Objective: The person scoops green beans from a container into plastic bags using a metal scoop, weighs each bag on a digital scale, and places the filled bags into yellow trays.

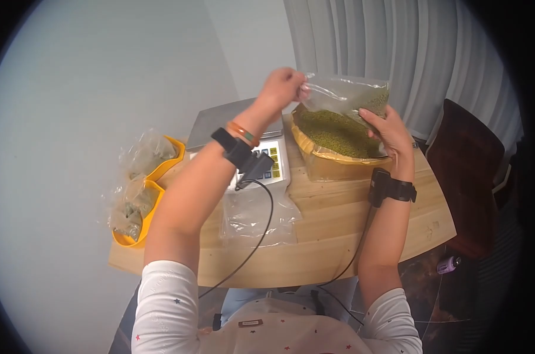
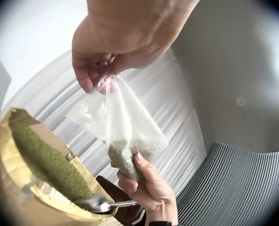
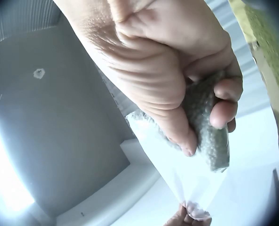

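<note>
A clear plastic bag [image 1: 332, 93] with small green beans, looking like mung beans, is held up above the box. My left hand [image 1: 280, 89] pinches the bag's gathered top, seen bunched between thumb and fingers in the left wrist view. Lower on the bag, my right hand [image 1: 390, 133] grips the bean-filled part, its thumb across the front. In the right wrist view the beans [image 3: 207, 122] bulge between thumb and fingers. Below the hands stands an open cardboard box [image 1: 332, 171] full of green beans [image 1: 338, 133]. A metal scoop [image 2: 96, 204] lies at the box's edge.
Left of the box is a scale [image 1: 211, 123] with a keypad. Flat plastic bags [image 1: 258, 221] lie before it on the wooden table [image 1: 332, 236]. Yellow trays [image 1: 168, 168] with filled bags stand at the left. A dark chair [image 1: 465, 171] and purple bottle [image 1: 449, 265] are at the right.
</note>
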Demonstrator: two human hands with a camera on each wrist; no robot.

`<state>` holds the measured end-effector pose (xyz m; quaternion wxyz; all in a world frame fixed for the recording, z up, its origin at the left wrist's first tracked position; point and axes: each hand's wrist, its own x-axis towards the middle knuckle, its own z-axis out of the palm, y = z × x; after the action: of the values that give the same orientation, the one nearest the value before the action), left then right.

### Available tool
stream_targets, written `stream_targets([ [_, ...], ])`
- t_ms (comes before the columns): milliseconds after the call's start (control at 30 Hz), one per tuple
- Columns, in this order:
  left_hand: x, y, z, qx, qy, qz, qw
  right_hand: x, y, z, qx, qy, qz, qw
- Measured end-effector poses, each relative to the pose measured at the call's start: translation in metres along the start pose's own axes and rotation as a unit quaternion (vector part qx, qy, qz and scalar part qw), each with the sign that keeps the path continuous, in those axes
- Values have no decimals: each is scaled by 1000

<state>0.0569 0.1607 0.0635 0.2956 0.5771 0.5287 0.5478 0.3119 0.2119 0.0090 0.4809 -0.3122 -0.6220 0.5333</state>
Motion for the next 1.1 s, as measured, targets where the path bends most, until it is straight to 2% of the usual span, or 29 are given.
stream_targets([
  [133, 27, -53, 38, 4, -28, -32, 999, 8, 15, -31, -85, 56, -38, 994],
  [200, 38, -77, 53, -2, -21, -88, 996, 6, 16, -35, -103, 71, -46, 991],
  [233, 40, -82, 60, -2, -26, -85, 996, 6, 16, -37, -120, 81, -52, 988],
  [300, 40, -91, 71, -37, -39, -151, 987, 8, 14, -33, -112, 80, -67, 988],
  [333, 41, -95, 80, -34, -49, -149, 987, 8, 13, -34, -103, 79, -79, 988],
  [400, 39, -107, 89, -118, -36, -272, 954, 8, 13, -32, -91, 84, -85, 989],
  [433, 39, -113, 92, -141, -51, -288, 946, 9, 15, -34, -84, 67, -104, 989],
  [533, 36, -122, 96, -178, -52, -308, 933, 6, 12, -33, -77, 59, -124, 988],
  [600, 36, -121, 96, -175, -54, -309, 933, 3, 8, -31, -90, 78, -171, 978],
  [833, 36, -121, 92, -207, -50, -308, 927, -7, -16, -19, -77, 98, -164, 979],
  [900, 35, -122, 90, -214, -48, -309, 925, -10, -21, -17, -37, 112, -163, 980],
  [1100, 32, -121, 90, -222, -40, -301, 926, -12, -20, -19, -93, 103, -174, 975],
])
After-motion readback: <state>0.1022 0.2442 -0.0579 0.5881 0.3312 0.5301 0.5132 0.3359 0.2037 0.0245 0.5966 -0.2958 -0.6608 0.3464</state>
